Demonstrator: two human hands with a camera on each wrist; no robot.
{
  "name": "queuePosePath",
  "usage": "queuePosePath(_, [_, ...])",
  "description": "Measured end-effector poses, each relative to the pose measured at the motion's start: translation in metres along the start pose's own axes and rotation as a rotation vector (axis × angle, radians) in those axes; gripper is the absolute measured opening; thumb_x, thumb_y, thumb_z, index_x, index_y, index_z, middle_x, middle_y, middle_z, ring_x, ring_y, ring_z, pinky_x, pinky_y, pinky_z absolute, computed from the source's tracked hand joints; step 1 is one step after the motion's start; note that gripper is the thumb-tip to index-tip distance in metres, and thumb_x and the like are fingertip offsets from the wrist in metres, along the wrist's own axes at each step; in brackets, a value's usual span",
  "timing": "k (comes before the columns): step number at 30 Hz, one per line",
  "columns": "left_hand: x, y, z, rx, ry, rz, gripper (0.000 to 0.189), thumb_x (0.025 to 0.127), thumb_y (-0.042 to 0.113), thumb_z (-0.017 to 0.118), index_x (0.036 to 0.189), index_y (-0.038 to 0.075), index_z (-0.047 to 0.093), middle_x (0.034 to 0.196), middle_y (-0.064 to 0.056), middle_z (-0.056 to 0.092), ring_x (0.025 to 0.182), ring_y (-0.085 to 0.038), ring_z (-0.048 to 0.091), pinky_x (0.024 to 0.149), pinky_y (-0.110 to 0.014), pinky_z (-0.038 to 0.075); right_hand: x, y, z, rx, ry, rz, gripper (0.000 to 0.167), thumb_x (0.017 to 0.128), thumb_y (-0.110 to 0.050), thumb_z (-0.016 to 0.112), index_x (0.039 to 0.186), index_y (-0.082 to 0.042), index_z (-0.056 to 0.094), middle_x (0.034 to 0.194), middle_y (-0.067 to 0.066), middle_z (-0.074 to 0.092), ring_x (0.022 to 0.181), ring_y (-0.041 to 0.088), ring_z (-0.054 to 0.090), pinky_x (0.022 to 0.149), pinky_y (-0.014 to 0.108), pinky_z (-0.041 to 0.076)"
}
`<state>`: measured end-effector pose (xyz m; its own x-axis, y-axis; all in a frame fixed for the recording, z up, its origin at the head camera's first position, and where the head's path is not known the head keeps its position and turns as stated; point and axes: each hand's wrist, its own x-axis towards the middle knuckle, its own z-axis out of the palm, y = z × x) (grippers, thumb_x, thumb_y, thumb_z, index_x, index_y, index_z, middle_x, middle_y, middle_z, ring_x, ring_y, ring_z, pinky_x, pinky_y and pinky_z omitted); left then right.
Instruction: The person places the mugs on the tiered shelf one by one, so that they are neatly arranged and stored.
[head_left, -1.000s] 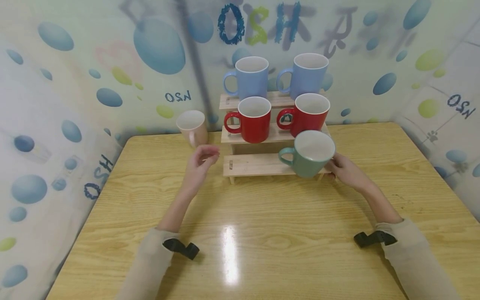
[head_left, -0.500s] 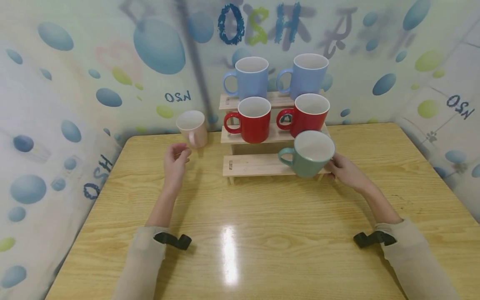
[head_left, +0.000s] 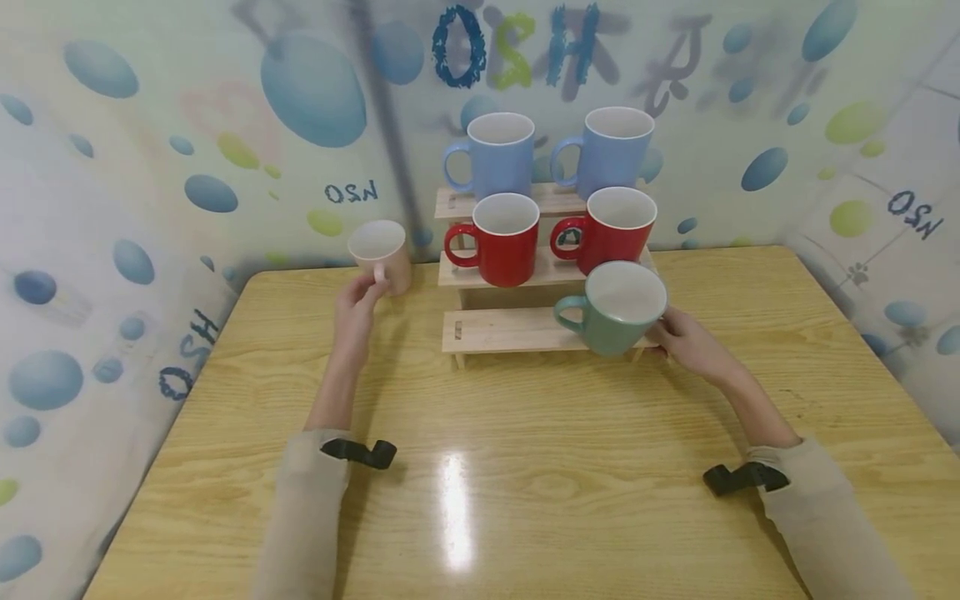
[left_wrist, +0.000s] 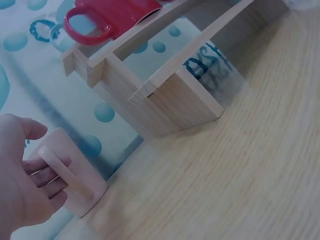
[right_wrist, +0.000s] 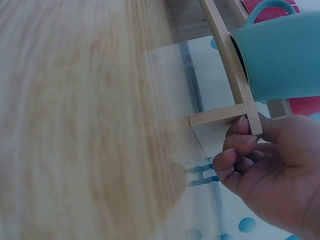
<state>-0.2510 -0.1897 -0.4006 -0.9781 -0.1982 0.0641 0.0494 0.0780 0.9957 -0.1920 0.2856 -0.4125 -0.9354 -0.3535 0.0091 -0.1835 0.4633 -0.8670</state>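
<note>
On the left, a pale pink mug (head_left: 393, 262) stands upright on the table, its handle facing my left hand (head_left: 355, 310). In the left wrist view, the fingers (left_wrist: 47, 176) reach in at the handle (left_wrist: 64, 172), one fingertip showing past it, while the thumb (left_wrist: 34, 129) stays apart. My right hand (head_left: 693, 346) pinches the right end of the lowest board (right_wrist: 244, 102) of a three-step wooden rack (head_left: 495, 331). Just beside that hand, a green mug (head_left: 618, 312) sits upright on this board, handle to the left.
Two red mugs (head_left: 506, 250) stand on the rack's middle step, and two light blue mugs (head_left: 501, 162) on the top one. Behind the table (head_left: 525, 467) rises a patterned wall (head_left: 300, 183). Each forearm wears a black wrist mount (head_left: 360, 452).
My left hand first swung left, away from the rack's side, then moved up to the pink mug's handle. The right hand stays at the lowest board; the mugs have not moved.
</note>
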Motion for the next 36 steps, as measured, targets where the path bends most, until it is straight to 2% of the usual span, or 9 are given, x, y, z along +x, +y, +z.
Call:
queuePosePath(3, [0.003,-0.001,0.001,0.011,-0.05,-0.013,0.036,0.1,0.022,0.059,0.124,-0.006,0.059,0.119,-0.005,0.059,0.124,-0.021,0.048,0.114,-0.042,0.028,0.0,0.0,0.001,0.0,0.007,-0.006,0.019,0.109,-0.01,0.034,0.117,0.005,0.044,0.076,0.012,0.048,0.064,0.017,0.045,0.055,0.032,0.04])
queuePosePath(7, [0.006,-0.003,0.002,-0.003,-0.048,-0.026,0.029,0.104,0.021,0.054,0.115,-0.005,0.057,0.115,-0.007,0.057,0.123,-0.022,0.049,0.115,-0.041,0.03,0.0,-0.001,0.001,0.004,0.007,-0.012,0.018,0.109,-0.008,0.034,0.116,0.006,0.043,0.076,0.011,0.047,0.064,0.017,0.045,0.057,0.033,0.041])
queuePosePath(15, [0.007,-0.003,-0.001,-0.022,0.064,-0.047,0.014,0.099,0.02,0.059,0.096,0.008,0.054,0.097,-0.001,0.051,0.098,-0.013,0.048,0.104,-0.042,0.036,0.0,-0.002,0.001,0.0,0.009,0.007,0.02,0.109,-0.01,0.034,0.118,0.005,0.043,0.079,0.013,0.048,0.066,0.018,0.045,0.057,0.032,0.041])
queuePosePath(23, [0.008,-0.007,-0.004,-0.092,0.118,-0.034,0.015,0.097,0.014,0.055,0.086,0.008,0.045,0.089,-0.002,0.046,0.088,-0.014,0.044,0.091,-0.037,0.037,0.0,-0.001,0.001,-0.002,0.006,0.005,0.018,0.109,-0.009,0.034,0.115,0.005,0.043,0.078,0.011,0.046,0.065,0.016,0.045,0.058,0.032,0.041])
queuePosePath(27, [0.008,-0.008,-0.007,-0.125,0.19,0.009,0.018,0.096,0.009,0.049,0.083,0.011,0.036,0.085,-0.001,0.036,0.08,-0.012,0.038,0.08,-0.031,0.037,0.0,-0.001,0.002,-0.002,0.007,-0.01,0.018,0.109,-0.009,0.035,0.115,0.006,0.044,0.078,0.011,0.048,0.065,0.015,0.046,0.058,0.031,0.042])
queuePosePath(31, [0.007,-0.006,-0.008,-0.139,0.267,0.061,0.026,0.091,0.002,0.048,0.074,0.013,0.032,0.074,0.001,0.032,0.068,-0.01,0.034,0.064,-0.024,0.034,0.0,-0.001,0.002,-0.005,0.011,-0.018,0.02,0.109,-0.009,0.034,0.116,0.007,0.044,0.077,0.012,0.049,0.064,0.014,0.046,0.056,0.031,0.041])
queuePosePath(36, [0.003,-0.002,-0.009,-0.174,0.306,0.067,0.029,0.084,-0.004,0.049,0.067,0.013,0.033,0.064,0.004,0.031,0.06,-0.009,0.031,0.054,-0.021,0.027,0.0,-0.001,0.001,-0.006,0.012,-0.022,0.021,0.109,-0.009,0.034,0.118,0.007,0.044,0.077,0.012,0.049,0.064,0.015,0.046,0.056,0.031,0.041])
